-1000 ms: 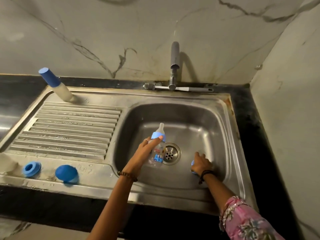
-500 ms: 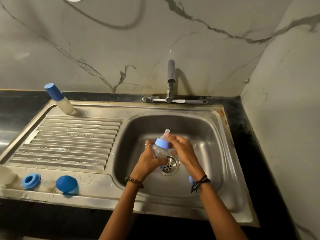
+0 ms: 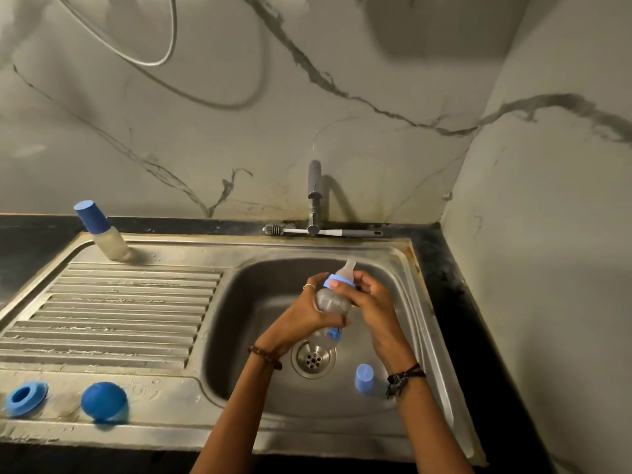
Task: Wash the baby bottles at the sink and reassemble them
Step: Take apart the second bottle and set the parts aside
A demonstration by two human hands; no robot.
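Note:
Over the steel sink basin (image 3: 260, 336) I hold a clear baby bottle (image 3: 333, 302) with a blue collar and a pale teat on top. My left hand (image 3: 301, 316) grips the bottle's body. My right hand (image 3: 372, 302) pinches the blue collar, fingers curled round it. A small blue cap (image 3: 364, 377) stands on the basin floor, right of the drain (image 3: 313, 359). A second bottle (image 3: 102, 232) with a blue cap stands at the back left of the drainboard. A blue ring (image 3: 24, 398) and a blue dome cap (image 3: 104, 401) lie on the front left ledge.
A tap (image 3: 314, 196) rises behind the basin, with a bottle brush (image 3: 321, 231) lying across its base. The ribbed drainboard (image 3: 113, 313) fills the left side. A marble wall closes in on the right. A black counter surrounds the sink.
My right hand left the small blue cap on the basin floor and came up to the bottle's collar. Both hands lifted the bottle a little higher over the drain.

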